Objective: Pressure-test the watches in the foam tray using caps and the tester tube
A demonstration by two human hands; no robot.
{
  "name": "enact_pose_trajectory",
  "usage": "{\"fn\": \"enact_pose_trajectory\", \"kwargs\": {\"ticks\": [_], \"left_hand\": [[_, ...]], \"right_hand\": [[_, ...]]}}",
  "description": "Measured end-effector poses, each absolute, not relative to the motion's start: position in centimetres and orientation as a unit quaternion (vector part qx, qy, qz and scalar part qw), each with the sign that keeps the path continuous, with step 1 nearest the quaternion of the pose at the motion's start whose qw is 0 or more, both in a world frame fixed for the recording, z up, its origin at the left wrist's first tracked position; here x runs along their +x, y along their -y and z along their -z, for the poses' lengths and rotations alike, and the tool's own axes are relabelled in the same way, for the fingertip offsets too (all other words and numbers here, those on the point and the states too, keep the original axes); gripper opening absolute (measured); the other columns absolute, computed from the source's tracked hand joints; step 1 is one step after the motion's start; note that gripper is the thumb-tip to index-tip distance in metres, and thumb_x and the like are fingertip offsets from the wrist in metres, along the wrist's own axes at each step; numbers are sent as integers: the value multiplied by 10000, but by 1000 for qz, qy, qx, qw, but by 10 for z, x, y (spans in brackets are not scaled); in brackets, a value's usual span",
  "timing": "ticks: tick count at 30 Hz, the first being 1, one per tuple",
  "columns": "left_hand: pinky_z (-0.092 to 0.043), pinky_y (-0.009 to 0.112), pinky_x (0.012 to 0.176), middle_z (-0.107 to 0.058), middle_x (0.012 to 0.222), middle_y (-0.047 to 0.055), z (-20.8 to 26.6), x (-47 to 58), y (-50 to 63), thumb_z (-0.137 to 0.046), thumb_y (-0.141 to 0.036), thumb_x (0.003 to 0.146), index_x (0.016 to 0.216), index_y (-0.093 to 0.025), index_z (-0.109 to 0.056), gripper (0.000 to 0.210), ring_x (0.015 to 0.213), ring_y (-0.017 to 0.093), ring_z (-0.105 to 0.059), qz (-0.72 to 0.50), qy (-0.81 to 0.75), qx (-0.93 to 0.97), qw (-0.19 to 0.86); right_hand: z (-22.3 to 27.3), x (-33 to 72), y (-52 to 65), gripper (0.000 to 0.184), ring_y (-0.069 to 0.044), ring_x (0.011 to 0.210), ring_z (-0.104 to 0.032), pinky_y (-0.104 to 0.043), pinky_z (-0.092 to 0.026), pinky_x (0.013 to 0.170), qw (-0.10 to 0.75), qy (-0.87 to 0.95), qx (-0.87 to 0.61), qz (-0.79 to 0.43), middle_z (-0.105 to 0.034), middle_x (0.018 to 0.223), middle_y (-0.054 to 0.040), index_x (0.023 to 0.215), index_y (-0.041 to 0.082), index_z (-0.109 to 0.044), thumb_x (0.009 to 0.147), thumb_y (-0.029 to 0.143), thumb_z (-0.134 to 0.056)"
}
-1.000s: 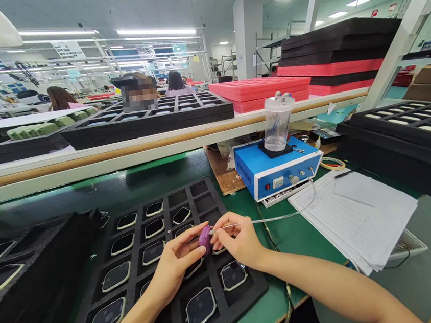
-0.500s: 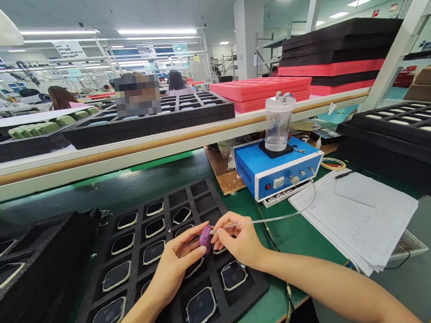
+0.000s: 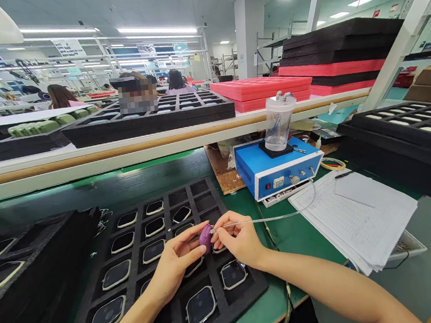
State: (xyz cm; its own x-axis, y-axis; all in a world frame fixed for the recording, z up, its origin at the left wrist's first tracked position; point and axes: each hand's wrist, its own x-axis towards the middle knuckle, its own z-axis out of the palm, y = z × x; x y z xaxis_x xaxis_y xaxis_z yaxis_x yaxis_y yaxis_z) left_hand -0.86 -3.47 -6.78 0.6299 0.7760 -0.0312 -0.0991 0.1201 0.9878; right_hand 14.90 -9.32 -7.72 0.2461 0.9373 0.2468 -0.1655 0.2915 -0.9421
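Observation:
My left hand (image 3: 179, 260) pinches a small purple case (image 3: 205, 238) by its edges, tilted upright above the black foam tray (image 3: 207, 285). In my right hand (image 3: 239, 238) is the tip end of a thin clear tube (image 3: 275, 219); its small nozzle (image 3: 212, 231) touches or nearly touches the purple case's right side. The tube runs back to the front of a blue box machine (image 3: 278, 168). Square watch bodies with dark screens and pale frames, such as this watch (image 3: 201, 307), lie in the tray's compartments below my hands.
A clear canister (image 3: 278, 124) stands on the machine. Paper sheets (image 3: 355, 213) with a pen lie to the right, near a tape roll (image 3: 333, 164). Another black foam tray (image 3: 28, 284) is at left. Black and red foam trays (image 3: 262, 89) line the shelf; people sit beyond.
My hands, the purple case and the tube stay almost exactly where they were. Beyond the shelf, a person's head has shifted slightly.

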Motion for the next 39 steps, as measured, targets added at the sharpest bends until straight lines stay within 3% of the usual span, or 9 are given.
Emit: {"fn": "enact_pose_trajectory", "kwargs": {"ticks": [13, 31, 33, 37, 39], "left_hand": [[-489, 240, 891, -736, 1014, 25, 66, -7, 35, -783, -232, 663, 1062, -251, -694, 410, 945, 180, -662, -320, -285, 577, 695], [-469, 300, 938, -719, 1070, 54, 68, -8, 36, -777, -222, 665, 1090, -226, -680, 436, 1007, 227, -646, -321, -300, 571, 693], [-470, 319, 939, -705, 1103, 68, 67, -8, 35, -760, -227, 687, 1102, -216, -673, 425, 1035, 239, -633, -337, -301, 547, 704], [-496, 387, 907, -699, 1100, 110, 63, -6, 34, -678, -288, 771, 1085, -171, -670, 336, 996, 258, -653, -356, -280, 478, 753], [-517, 371, 863, -719, 1028, 124, 63, -5, 34, -659, -319, 786, 1034, -144, -684, 304, 920, 242, -679, -351, -282, 474, 757]], "right_hand": [[75, 149, 93, 30, -119, 478, -614, -230, -517, 483, 664, 452, -427, -415, -644, 591, 1, 723, 168, -559, 700, 161, -578], [78, 150, 95, 20, -125, 491, -618, -232, -517, 485, 663, 470, -422, -403, -642, 602, -11, 739, 166, -551, 737, 170, -570], [79, 150, 96, 67, -123, 522, -626, -241, -531, 517, 676, 489, -399, -380, -658, 670, -19, 816, 171, -550, 752, 175, -572], [79, 152, 93, 379, -87, 618, -608, -240, -545, 586, 715, 484, -376, -337, -614, 1026, -45, 1108, 232, -472, 756, 181, -602], [81, 153, 87, 361, -74, 588, -563, -198, -505, 495, 699, 452, -417, -364, -586, 963, -22, 1093, 227, -485, 759, 231, -622]]}}
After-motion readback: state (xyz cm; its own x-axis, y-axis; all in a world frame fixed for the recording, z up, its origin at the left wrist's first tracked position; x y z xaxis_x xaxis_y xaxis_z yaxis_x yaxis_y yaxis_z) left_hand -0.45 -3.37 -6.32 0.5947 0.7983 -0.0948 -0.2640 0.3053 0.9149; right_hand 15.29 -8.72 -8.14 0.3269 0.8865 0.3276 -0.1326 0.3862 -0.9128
